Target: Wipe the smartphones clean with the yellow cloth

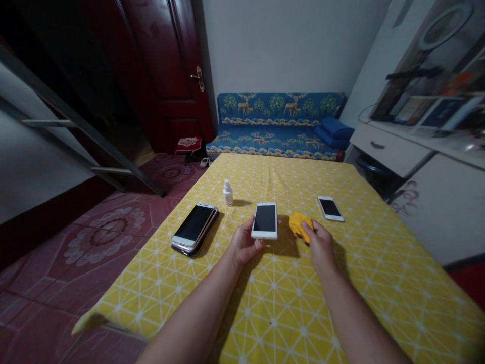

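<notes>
Smartphone, flat and glossy with a white frame, rests in the cupped left hand, fingers curled under it; just beside that phone, the downturned right hand grips a soft crumpled yellow cloth.

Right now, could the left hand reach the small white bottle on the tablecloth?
Probably yes. The left hand sits near the white bottle with only yellow tablecloth between them; the phone stack lies aside. The white phone it holds may need setting down first.
</notes>
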A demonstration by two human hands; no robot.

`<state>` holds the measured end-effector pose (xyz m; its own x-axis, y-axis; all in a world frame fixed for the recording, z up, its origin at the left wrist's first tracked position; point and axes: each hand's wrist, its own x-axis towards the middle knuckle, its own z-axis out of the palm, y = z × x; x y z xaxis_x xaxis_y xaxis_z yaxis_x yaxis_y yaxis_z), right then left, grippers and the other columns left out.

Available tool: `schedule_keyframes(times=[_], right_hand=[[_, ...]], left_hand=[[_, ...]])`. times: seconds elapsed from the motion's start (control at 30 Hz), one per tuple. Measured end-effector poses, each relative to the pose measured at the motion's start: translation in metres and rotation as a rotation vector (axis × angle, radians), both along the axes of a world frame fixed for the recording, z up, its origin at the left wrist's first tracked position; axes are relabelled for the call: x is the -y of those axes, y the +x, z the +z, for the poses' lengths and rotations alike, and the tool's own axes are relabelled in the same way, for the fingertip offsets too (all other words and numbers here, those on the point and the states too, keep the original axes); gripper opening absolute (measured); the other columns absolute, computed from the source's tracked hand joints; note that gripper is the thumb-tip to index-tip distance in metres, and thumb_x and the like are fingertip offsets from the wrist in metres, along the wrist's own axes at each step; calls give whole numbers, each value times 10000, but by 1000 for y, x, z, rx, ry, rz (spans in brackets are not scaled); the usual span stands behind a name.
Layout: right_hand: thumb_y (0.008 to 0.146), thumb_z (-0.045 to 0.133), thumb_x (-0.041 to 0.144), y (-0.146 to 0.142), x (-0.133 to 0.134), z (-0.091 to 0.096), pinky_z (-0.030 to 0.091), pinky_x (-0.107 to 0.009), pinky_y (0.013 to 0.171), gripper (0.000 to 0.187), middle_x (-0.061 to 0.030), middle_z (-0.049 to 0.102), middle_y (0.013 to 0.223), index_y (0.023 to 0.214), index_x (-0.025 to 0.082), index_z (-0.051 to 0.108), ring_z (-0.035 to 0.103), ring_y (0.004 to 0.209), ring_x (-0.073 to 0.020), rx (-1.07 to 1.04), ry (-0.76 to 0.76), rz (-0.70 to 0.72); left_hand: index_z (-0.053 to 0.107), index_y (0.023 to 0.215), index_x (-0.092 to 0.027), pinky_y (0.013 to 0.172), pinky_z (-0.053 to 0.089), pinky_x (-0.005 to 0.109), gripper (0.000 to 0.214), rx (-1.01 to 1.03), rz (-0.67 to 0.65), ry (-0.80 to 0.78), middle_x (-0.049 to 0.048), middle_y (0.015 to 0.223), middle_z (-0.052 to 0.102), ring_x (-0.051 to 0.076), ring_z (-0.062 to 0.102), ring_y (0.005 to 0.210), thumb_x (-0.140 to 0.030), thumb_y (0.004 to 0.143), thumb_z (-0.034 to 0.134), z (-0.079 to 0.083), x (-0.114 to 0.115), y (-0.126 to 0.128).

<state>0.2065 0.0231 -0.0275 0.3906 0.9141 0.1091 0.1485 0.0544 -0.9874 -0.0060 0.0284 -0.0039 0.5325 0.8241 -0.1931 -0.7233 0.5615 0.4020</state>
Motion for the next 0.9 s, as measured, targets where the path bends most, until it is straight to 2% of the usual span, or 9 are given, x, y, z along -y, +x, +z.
schedule_keyframes(times=[0.1,0.2,0.3,0.37,0.53,0.67,0.77,0.9], right_hand=[[796,596,457,-6,3,7,519,-288,655,356,-46,694,926,1049,215,660,638,780,-192,7,51,-18],[855,550,391,-18,9,17,533,-357,833,344,-93,661,1102,1126,210,659,631,990,-225,194,245,-36],[890,510,259,-32,17,24,514,-376,902,287,-90,614,1086,1120,235,681,602,1035,-215,423,435,44],[882,483,162,-40,22,26,515,-373,900,343,-78,586,1067,1147,265,675,590,1027,-204,532,495,137],[788,465,34,-49,32,29,524,-372,914,506,-63,566,1102,1168,303,664,569,1075,-206,671,565,398],[753,498,45,-49,37,34,544,-372,879,526,-60,588,1097,1180,307,659,577,1068,-216,717,558,539],[775,474,36,-50,37,34,553,-349,832,503,-55,604,1052,1150,304,677,595,1019,-202,718,585,551],[832,406,17,-51,31,30,545,-338,827,505,-55,609,1011,1133,308,688,599,985,-186,741,601,446]], left_hand=[[539,1295,-110,549,539,219,470,36,-76,16,166,1024,713,207,713,818,-406,932,497,1,1,-1],[557,1270,-97,567,540,253,533,17,-88,35,178,1009,714,242,708,853,-487,910,511,-2,1,0],[627,1159,-87,582,535,279,498,-63,-56,58,155,948,724,218,698,746,-501,910,505,-6,1,4],[663,1086,-89,620,534,288,456,-110,-9,69,130,919,728,198,685,709,-481,918,500,-7,2,8],[689,1025,-73,791,511,301,452,-123,55,105,145,975,722,219,684,845,-479,900,534,-6,5,14],[693,934,-84,779,501,308,435,-132,69,98,120,857,715,215,673,770,-499,867,578,-6,6,13],[690,948,-112,779,501,313,409,-149,111,107,98,852,714,212,669,769,-496,871,573,-4,7,13],[695,977,-104,754,505,313,441,-229,70,113,110,893,718,209,666,775,-509,882,549,-4,10,14]])
